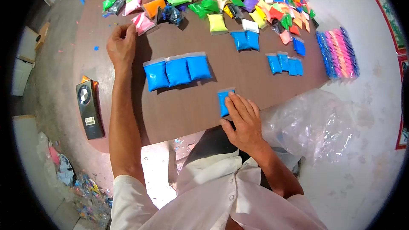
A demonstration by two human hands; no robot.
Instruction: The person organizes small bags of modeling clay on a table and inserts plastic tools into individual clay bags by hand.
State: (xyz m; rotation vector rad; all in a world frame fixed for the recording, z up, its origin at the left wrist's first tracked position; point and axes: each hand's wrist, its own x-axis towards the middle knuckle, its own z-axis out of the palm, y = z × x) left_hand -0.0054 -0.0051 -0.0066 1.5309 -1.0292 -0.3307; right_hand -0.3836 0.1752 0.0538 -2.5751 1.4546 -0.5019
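My left hand (122, 44) is at the left of the brown table, its fingers closed at the edge of a pink packet (143, 23); whether they grip it is hard to tell. My right hand (244, 121) lies with fingers stretched over a small blue packet (223, 102) near the front edge, covering its right part. Between the hands lie three large blue packets (177, 71) side by side. Farther right are a pair of blue packets (246, 41), a row of several small blue ones (284, 64) and a single darker blue one (299, 47).
A heap of many-coloured packets (208, 6) spreads over the table's far side. At the right edge stands a bundle of blue, pink and orange packets (338, 53). A dark device (90, 110) lies at the left edge. Clear plastic (315, 123) hangs at front right.
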